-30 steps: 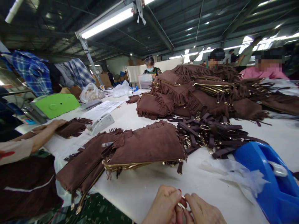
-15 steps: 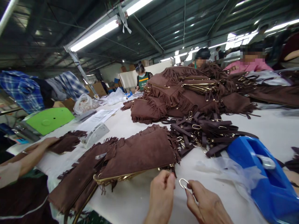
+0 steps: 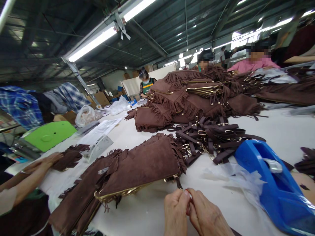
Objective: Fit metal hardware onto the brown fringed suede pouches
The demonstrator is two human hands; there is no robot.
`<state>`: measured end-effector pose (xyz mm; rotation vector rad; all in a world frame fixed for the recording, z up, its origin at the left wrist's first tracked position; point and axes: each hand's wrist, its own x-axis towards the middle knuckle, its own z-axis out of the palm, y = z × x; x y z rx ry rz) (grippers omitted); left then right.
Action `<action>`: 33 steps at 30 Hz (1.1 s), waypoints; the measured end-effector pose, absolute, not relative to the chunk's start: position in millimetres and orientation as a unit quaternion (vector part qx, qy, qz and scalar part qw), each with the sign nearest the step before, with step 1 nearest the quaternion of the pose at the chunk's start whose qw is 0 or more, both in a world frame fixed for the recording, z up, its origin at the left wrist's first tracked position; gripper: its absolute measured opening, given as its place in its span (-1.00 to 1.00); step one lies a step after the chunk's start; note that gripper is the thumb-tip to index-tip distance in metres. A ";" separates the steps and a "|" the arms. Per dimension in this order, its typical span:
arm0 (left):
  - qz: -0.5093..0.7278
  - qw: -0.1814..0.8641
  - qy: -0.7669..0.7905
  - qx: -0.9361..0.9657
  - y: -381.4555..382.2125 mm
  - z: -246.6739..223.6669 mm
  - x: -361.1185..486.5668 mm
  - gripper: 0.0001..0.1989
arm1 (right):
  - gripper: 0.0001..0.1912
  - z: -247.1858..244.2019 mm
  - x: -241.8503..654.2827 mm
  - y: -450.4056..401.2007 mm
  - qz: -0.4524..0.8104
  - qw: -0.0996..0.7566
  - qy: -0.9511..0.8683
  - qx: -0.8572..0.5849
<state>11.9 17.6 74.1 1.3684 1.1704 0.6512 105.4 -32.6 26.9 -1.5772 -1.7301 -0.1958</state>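
The fringed brown bag is being carried by the table, just ahead of the hands and to their left, its gold zip being shown along the near side. Close by the dangling tassel, the left hand and the right hand are being held tip to tip, fingers narrowed into a pinch; what, if anything, is being gripped there cannot be told, the spot being covered by the fingers themselves. This bit of fingerwork, then, is being judged underway rather than finished. To the left, a second bag is being partly overlapped by the first. Just behind, dark straps with gold clasps are being left in a loose heap, so plenty is apparently remaining to be handled. Beyond, a big mound of bags is being stacked high. Nearer, on the right, a blue plastic holder is being flanked by crumpled white wrap. Over on the left, a smaller brown piece is being touched by a co-worker's hand.
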 end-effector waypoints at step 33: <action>0.282 0.069 0.404 0.868 100.4 132.7 6.6 -0.77 | -0.80 66.2 112.5 9.3 -0.030 0.480 -0.610 -0.630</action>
